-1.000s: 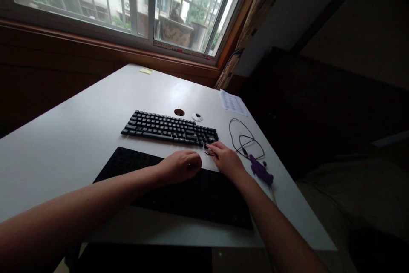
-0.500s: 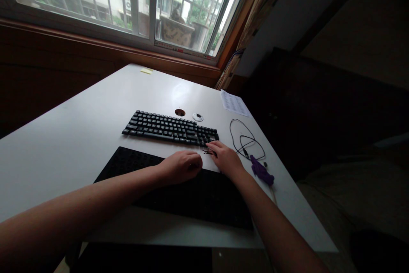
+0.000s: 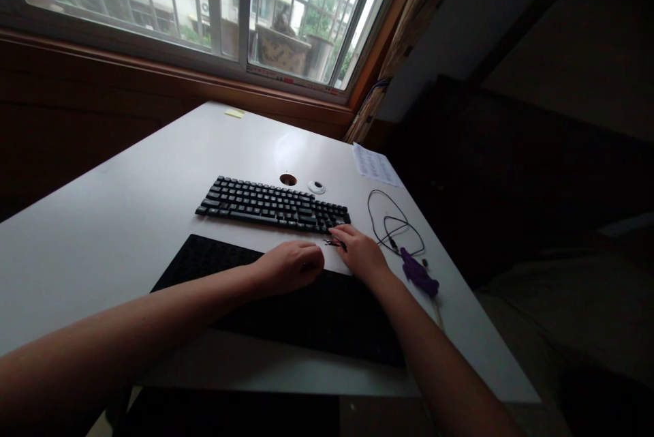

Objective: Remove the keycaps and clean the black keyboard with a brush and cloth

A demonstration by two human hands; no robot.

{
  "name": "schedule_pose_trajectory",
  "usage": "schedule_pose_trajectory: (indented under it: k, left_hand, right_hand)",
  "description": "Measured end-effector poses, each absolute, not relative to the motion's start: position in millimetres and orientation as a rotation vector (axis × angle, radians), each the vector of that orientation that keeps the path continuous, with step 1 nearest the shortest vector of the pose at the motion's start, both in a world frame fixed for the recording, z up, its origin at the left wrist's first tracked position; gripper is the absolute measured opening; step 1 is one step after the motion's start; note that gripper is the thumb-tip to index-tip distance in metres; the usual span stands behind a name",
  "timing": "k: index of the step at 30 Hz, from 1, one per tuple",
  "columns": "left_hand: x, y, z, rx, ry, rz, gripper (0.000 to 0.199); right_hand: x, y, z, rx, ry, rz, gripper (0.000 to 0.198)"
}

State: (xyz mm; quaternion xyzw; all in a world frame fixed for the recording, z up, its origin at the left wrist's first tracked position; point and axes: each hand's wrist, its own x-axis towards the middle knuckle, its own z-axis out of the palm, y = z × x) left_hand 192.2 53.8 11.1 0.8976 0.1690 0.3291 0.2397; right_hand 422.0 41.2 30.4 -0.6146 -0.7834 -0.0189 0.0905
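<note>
My left hand (image 3: 292,266) rests over the near black slab (image 3: 311,318), its fingers curled closed; what they hold, if anything, is hidden. My right hand (image 3: 360,253) is beside it, with fingertips at the lower right corner of a black keyboard (image 3: 266,205). From under the right fingers sticks out a small, thin metal tool (image 3: 332,243), too small to name surely. The slab lies flat between me and the keyboard; its left part shows a pattern of small raised squares, and both forearms cover parts of it.
A coiled black cable (image 3: 375,212) and a purple cloth-like thing (image 3: 419,275) lie at the right of the white desk (image 3: 127,205). Behind the keyboard are a round cable hole (image 3: 288,180) and a white ring (image 3: 317,187). Printed paper (image 3: 375,164) lies along the right edge, a yellow note (image 3: 234,113) at the far corner.
The tool at my right fingers has shifted very slightly. Both hands, the keyboard and the slab otherwise stay in place.
</note>
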Motion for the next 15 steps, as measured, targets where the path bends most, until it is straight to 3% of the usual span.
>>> schedule_pose_trajectory:
  k: [15]
  left_hand:
    - [191.4,53.6,11.7,2.472,0.493,0.879,0.009]
  right_hand:
    - [424.4,40.5,29.0,-1.813,-2.33,-0.065,0.043]
